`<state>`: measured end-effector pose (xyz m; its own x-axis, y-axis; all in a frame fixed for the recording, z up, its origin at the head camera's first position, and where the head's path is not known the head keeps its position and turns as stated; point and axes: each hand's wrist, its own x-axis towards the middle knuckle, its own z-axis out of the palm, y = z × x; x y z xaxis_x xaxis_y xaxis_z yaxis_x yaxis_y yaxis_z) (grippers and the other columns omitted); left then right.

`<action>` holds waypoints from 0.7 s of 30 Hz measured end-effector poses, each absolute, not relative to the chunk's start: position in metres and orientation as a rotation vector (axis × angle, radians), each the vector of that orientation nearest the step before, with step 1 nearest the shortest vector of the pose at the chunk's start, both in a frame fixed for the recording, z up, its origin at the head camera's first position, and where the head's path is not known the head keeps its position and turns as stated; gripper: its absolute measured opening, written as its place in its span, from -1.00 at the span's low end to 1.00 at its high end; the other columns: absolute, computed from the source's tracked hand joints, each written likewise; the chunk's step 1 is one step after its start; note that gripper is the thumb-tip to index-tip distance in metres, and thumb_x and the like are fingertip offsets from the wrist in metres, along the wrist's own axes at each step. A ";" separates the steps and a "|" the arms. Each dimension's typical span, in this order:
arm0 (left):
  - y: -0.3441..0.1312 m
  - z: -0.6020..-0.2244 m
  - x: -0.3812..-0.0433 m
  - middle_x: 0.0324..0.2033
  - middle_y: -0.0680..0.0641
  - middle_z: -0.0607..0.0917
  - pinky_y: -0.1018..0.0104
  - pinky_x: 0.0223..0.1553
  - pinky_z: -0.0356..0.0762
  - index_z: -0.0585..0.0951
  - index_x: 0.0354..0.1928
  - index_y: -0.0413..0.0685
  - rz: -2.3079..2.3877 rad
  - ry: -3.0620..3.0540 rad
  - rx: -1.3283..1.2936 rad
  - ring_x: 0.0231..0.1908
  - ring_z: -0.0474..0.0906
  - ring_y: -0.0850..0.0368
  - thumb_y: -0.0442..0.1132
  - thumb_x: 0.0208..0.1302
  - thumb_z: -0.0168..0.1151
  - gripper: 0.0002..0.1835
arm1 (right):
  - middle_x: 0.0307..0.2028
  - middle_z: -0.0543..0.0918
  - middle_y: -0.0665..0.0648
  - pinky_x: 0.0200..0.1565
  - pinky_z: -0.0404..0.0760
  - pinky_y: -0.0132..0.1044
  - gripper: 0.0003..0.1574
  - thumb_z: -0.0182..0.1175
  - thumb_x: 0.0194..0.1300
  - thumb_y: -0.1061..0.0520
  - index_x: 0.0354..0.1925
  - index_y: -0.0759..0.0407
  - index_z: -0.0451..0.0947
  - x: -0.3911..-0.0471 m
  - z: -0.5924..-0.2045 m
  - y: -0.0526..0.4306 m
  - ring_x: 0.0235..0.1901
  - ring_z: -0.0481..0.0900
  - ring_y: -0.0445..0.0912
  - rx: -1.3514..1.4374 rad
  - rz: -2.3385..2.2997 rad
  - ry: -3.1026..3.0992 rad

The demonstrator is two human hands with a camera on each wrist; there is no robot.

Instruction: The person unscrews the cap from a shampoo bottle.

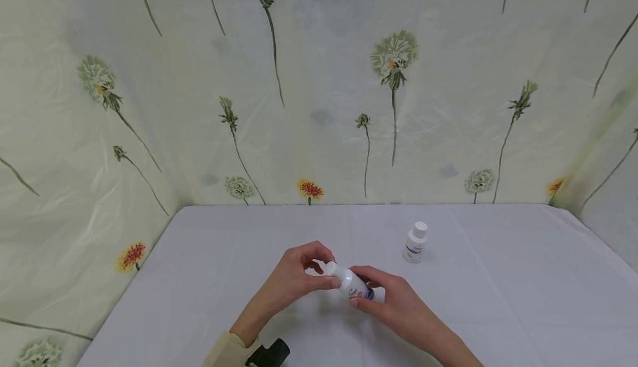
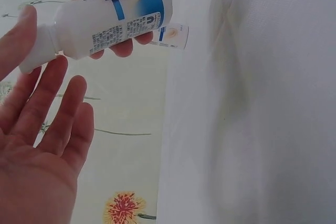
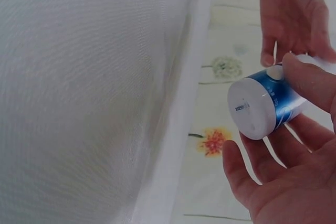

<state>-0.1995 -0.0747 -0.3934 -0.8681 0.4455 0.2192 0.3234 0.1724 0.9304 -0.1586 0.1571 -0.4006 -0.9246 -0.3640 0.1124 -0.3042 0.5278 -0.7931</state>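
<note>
Held tilted above the table is a small white bottle [image 1: 353,285] with a blue-banded label, its cap toward the left. My right hand [image 1: 401,306] grips the body, thumb on one side and fingers beneath; the flat printed base faces the right wrist camera. At the other end, my left hand [image 1: 296,275] pinches the white cap [image 2: 41,51] between thumb and fingers, the remaining fingers spread apart in the left wrist view. A second white bottle [image 1: 415,245], capped and similar in label, stands upright on the table beyond my right hand.
A white cloth [image 1: 209,278] covers the table. Behind it and along the sides hangs a pale sheet [image 1: 324,68] printed with dandelions and orange flowers. A black device [image 1: 271,353] is strapped at the left wrist, over a cream sleeve [image 1: 226,351].
</note>
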 end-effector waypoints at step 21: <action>-0.075 -0.395 -0.200 0.08 0.03 0.65 0.14 -0.02 0.55 0.62 0.15 0.00 1.800 2.125 1.145 0.09 0.52 0.07 -0.54 0.31 0.14 -0.56 | -0.14 0.62 -0.15 -0.07 0.55 -0.15 -0.45 0.36 0.24 -0.11 0.19 -0.18 0.50 -0.160 -0.400 0.159 -0.14 0.54 -0.17 -0.600 -1.361 2.698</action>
<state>-0.1997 -0.0749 -0.3951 -0.7038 0.6119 0.3610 0.4566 0.0003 0.8896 -0.1600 0.1586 -0.4002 -0.9223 -0.3679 0.1183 -0.3139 0.5344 -0.7848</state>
